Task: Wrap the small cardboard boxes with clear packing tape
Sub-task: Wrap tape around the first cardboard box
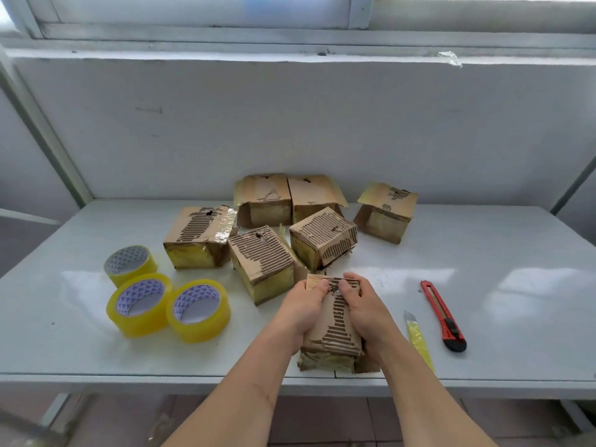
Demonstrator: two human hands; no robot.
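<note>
Item: cardboard box (pixel 335 321), near tabletop (pixel 483 285) edge, pinched between our left hand (pixel 303 308) and right hand (pixel 364 308); fingers curled round its sides, thumbs apparently pressing the top. Left of fingers: three tape rolls (pixel 167 304). Right: red cutter (pixel 443 316).

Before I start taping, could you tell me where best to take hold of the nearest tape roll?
Grip the nearest tape roll from above, probably with thumb inside the core and fingers on its outer band: it stands tilted on edge, open core facing up towards you, leaning against its neighbour.
</note>
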